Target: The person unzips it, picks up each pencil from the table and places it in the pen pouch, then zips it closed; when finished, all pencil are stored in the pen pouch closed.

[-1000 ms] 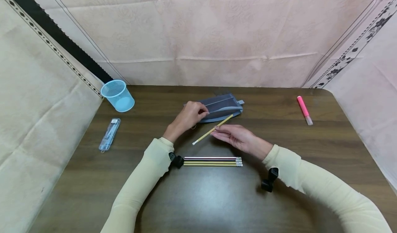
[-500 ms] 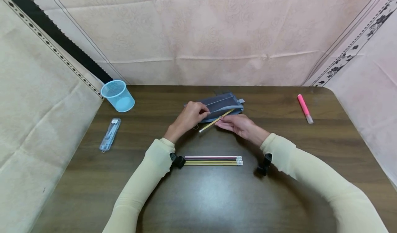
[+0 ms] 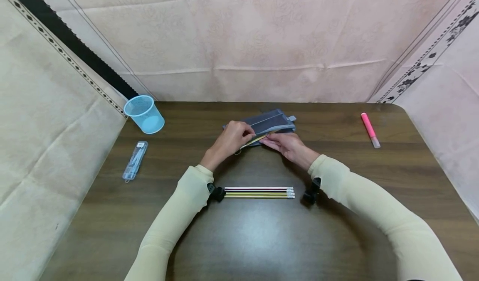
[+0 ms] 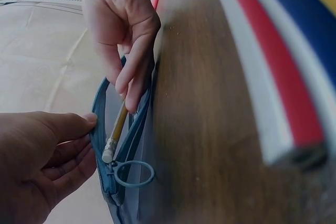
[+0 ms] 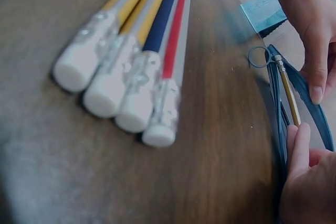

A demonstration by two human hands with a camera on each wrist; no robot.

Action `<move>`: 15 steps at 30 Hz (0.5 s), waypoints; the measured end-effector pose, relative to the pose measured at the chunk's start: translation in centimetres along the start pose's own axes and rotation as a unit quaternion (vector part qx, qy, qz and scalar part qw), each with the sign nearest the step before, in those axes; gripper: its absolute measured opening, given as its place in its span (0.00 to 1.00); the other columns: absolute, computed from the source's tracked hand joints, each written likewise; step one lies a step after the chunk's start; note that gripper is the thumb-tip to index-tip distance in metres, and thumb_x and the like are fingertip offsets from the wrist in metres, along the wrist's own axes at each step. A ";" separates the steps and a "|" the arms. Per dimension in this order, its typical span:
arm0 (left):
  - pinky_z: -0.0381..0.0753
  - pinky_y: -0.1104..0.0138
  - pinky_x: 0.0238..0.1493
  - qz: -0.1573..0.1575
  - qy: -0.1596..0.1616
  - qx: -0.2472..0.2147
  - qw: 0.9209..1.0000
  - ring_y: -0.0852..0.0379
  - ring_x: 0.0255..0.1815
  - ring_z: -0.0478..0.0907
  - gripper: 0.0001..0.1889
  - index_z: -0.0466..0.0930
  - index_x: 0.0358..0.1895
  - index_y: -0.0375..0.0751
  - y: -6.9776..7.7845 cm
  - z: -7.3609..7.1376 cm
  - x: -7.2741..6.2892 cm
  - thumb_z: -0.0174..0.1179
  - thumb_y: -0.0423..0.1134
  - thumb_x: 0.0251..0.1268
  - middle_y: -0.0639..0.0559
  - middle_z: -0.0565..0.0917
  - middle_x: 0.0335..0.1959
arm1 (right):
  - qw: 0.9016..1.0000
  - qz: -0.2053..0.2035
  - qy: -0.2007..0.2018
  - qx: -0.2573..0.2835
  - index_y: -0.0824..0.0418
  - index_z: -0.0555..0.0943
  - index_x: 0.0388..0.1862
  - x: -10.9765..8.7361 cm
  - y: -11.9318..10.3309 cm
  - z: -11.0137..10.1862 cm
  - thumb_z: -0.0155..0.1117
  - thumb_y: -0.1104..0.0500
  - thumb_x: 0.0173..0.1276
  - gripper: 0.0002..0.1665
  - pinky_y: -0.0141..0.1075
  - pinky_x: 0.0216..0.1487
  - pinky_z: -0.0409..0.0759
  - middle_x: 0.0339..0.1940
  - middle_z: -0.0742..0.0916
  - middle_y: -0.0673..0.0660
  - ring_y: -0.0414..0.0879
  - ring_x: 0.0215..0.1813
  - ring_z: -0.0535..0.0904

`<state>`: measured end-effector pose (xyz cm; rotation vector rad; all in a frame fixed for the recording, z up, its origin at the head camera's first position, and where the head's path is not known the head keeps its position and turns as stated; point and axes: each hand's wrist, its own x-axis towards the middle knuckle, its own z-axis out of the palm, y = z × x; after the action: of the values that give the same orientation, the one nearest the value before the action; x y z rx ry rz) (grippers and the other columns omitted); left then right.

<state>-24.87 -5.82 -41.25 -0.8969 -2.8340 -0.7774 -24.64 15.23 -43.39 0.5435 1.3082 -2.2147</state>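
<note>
A dark blue zip pencil case lies at the back middle of the table, its zip mouth spread apart. My left hand pinches one edge of that mouth between thumb and fingers. With my right hand I hold a yellow pencil, which lies within the opening. In the left wrist view its white eraser end is near the zip's ring pull; the other end is hidden by the right hand and the case. Several striped pencils with white erasers lie in a row nearer the front.
A light blue mesh cup stands at the back left corner. In front of it lies a clear blue slim case. Far to the right is a pink marker. Pale cloth hangs behind the table.
My right hand has moved away from me toward the pencil case, and the yellow pencil has gone from in front of it into its mouth. My left hand keeps its hold on the edge.
</note>
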 end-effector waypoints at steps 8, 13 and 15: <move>0.85 0.64 0.49 -0.002 -0.004 0.007 1.000 0.56 0.42 0.85 0.08 0.90 0.43 0.39 0.1 0.0 0.2 0.63 0.38 0.71 0.47 0.90 0.41 | 1.000 -0.006 0.012 0.016 0.72 0.75 0.60 0.5 0.0 0.2 0.56 0.73 0.73 0.18 0.35 0.52 0.85 0.32 0.91 0.62 0.49 0.37 0.91; 0.85 0.64 0.48 -0.001 -0.005 0.016 1.000 0.57 0.40 0.84 0.09 0.90 0.44 0.38 0.2 -0.2 0.3 0.64 0.38 0.71 0.47 0.90 0.40 | 0.999 -0.017 0.025 0.019 0.72 0.77 0.55 0.8 0.0 0.5 0.56 0.75 0.72 0.14 0.34 0.48 0.86 0.30 0.91 0.61 0.49 0.34 0.91; 0.84 0.64 0.47 -0.001 -0.007 0.023 1.000 0.57 0.40 0.84 0.09 0.90 0.44 0.38 0.3 -0.2 0.3 0.64 0.38 0.71 0.47 0.90 0.40 | 0.999 -0.021 0.026 0.020 0.72 0.76 0.57 0.9 0.0 0.6 0.56 0.75 0.71 0.17 0.34 0.47 0.87 0.29 0.91 0.61 0.49 0.34 0.90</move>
<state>-24.95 -5.59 -40.91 -0.8958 -2.8525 -0.7070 -25.39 14.50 -43.65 0.5965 1.3142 -2.2806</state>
